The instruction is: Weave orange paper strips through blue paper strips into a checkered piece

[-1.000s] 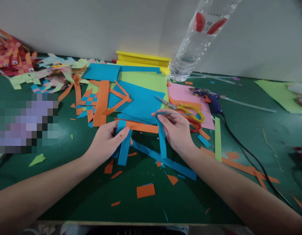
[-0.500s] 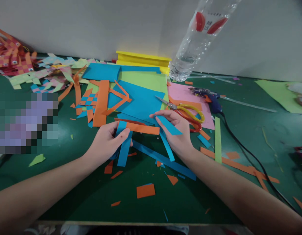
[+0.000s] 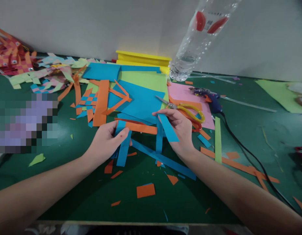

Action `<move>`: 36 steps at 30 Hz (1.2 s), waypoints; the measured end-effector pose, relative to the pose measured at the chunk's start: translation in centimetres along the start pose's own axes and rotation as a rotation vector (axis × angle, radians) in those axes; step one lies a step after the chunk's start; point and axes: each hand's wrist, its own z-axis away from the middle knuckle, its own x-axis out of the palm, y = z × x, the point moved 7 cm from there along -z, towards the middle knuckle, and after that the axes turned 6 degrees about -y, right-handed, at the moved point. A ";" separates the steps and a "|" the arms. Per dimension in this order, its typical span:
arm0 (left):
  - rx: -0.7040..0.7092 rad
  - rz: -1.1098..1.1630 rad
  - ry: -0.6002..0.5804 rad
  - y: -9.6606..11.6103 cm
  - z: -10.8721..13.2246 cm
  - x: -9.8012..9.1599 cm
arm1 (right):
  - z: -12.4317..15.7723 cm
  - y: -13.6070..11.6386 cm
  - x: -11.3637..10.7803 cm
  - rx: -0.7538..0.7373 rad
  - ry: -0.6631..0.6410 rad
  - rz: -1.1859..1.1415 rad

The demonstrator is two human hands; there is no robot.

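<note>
Between the thumb and fingers of my left hand (image 3: 109, 138) are an orange paper strip (image 3: 143, 127) and a blue paper strip (image 3: 124, 148) folded over its left end. The orange strip reaches right, toward my other hand. A second blue paper strip (image 3: 168, 128), folded at the top, is pinched by my right hand (image 3: 181, 130). One leg of it hangs down by the free right end of the orange strip; I cannot tell whether they touch. Below both hands a long blue strip (image 3: 165, 159) lies on the table.
Scissors (image 3: 187, 111) with yellow and red handles lie behind my right hand, near a glue gun (image 3: 212, 99) whose black cord runs right. A clear bottle (image 3: 190, 52) stands at the back. Blue sheets (image 3: 141, 98), woven paper pieces (image 3: 88, 99) and orange scraps (image 3: 146, 191) cover the green table (image 3: 92, 205).
My right hand has turned slightly, and its folded blue strip has shifted left, one leg now hanging at the orange strip's right end. My left hand has barely moved.
</note>
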 end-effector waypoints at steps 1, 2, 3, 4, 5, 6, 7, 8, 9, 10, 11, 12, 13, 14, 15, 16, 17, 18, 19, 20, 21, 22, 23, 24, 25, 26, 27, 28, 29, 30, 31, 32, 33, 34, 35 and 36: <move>0.003 -0.004 -0.001 0.0 0.0 0.0 | 0.0 0.0 0.0 0.001 0.005 0.007; 0.007 -0.008 -0.001 0.0 0.0 0.0 | -0.1 0.0 -0.1 0.004 0.009 0.015; 0.010 -0.013 -0.001 0.0 0.0 0.0 | -0.1 0.0 -0.1 0.004 0.011 0.020; 0.012 -0.016 0.001 0.1 0.0 0.0 | -0.1 0.0 -0.1 0.006 0.010 0.020; 0.014 -0.017 0.000 0.1 0.0 0.0 | -0.1 0.0 -0.1 0.008 0.011 0.015; 0.017 -0.017 0.001 0.1 0.0 0.0 | -0.1 0.1 -0.2 0.012 0.010 0.009; 0.020 -0.016 -0.001 0.1 0.0 0.0 | -0.1 0.2 -0.2 0.013 0.011 0.003; 0.024 -0.017 -0.002 0.1 0.0 0.0 | -0.1 0.3 -0.2 0.014 0.008 -0.001; 0.028 -0.018 -0.002 0.1 0.0 0.0 | -0.1 0.4 -0.2 0.015 0.003 -0.004; 0.030 -0.020 -0.003 0.1 0.0 0.0 | -0.1 0.5 -0.2 0.015 -0.002 -0.005; 0.031 -0.020 -0.002 0.1 0.0 0.0 | -0.1 0.5 -0.2 0.015 -0.009 -0.006; 0.030 -0.019 -0.002 0.1 0.0 0.0 | -0.1 0.6 -0.1 0.019 -0.015 -0.007; 0.029 -0.015 -0.004 0.1 0.0 0.0 | -0.2 0.7 -0.1 0.027 -0.016 -0.009; 0.028 -0.009 -0.005 0.1 0.0 0.0 | -0.2 0.9 -0.1 0.041 -0.018 -0.013; 0.028 -0.002 -0.008 0.0 0.0 0.0 | -0.3 1.0 0.0 0.060 -0.018 -0.020; 0.028 0.003 -0.009 0.0 0.0 0.1 | -0.3 1.2 0.0 0.081 -0.021 -0.030; 0.029 0.006 -0.009 0.0 0.1 0.1 | -0.4 1.4 0.0 0.099 -0.027 -0.042; 0.029 0.005 -0.009 0.1 0.1 0.1 | -0.4 1.6 0.1 0.113 -0.032 -0.054; 0.031 0.002 -0.008 0.1 0.1 0.1 | -0.4 1.7 0.1 0.122 -0.039 -0.063; 0.031 -0.002 -0.008 0.1 0.0 0.1 | -0.4 1.8 0.1 0.131 -0.047 -0.069; 0.032 -0.008 -0.008 0.2 0.0 0.1 | -0.4 1.9 0.1 0.140 -0.053 -0.073; 0.031 -0.013 -0.009 0.2 0.0 0.1 | -0.4 2.0 0.2 0.152 -0.063 -0.078; 0.028 -0.017 -0.009 0.2 0.0 0.1 | -0.4 2.1 0.2 0.167 -0.075 -0.086; 0.027 -0.020 -0.009 0.3 0.0 0.1 | -0.4 2.2 0.3 0.179 -0.090 -0.097; 0.026 -0.021 -0.009 0.3 0.0 0.1 | -0.4 2.2 0.4 0.186 -0.106 -0.108; 0.026 -0.022 -0.011 0.3 0.0 0.1 | -0.4 2.2 0.5 0.188 -0.122 -0.117; 0.029 -0.021 -0.009 0.3 0.0 0.1 | -0.5 2.1 0.6 0.184 -0.135 -0.117; 0.031 -0.020 -0.009 0.3 0.0 0.1 | -0.5 1.9 0.8 0.175 -0.149 -0.110; 0.032 -0.017 -0.007 0.3 0.0 0.1 | -0.5 1.7 0.8 0.161 -0.159 -0.096; 0.031 -0.014 -0.007 0.2 0.0 0.1 | -0.5 1.5 0.9 0.146 -0.168 -0.077; 0.028 -0.008 -0.005 0.2 0.0 0.1 | -0.5 1.3 1.0 0.133 -0.180 -0.057; 0.026 -0.002 -0.004 0.2 0.0 0.1 | -0.5 1.1 1.1 0.123 -0.191 -0.040; 0.022 0.003 -0.005 0.1 0.0 0.1 | -0.5 1.0 1.1 0.118 -0.200 -0.031; 0.019 0.007 -0.004 0.1 0.0 0.1 | -0.5 1.0 1.2 0.119 -0.211 -0.030; 0.016 0.012 -0.003 0.1 0.0 0.1 | -0.4 1.0 1.2 0.124 -0.215 -0.041; 0.012 0.017 -0.001 0.0 0.0 0.1 | -0.4 1.2 1.2 0.133 -0.213 -0.066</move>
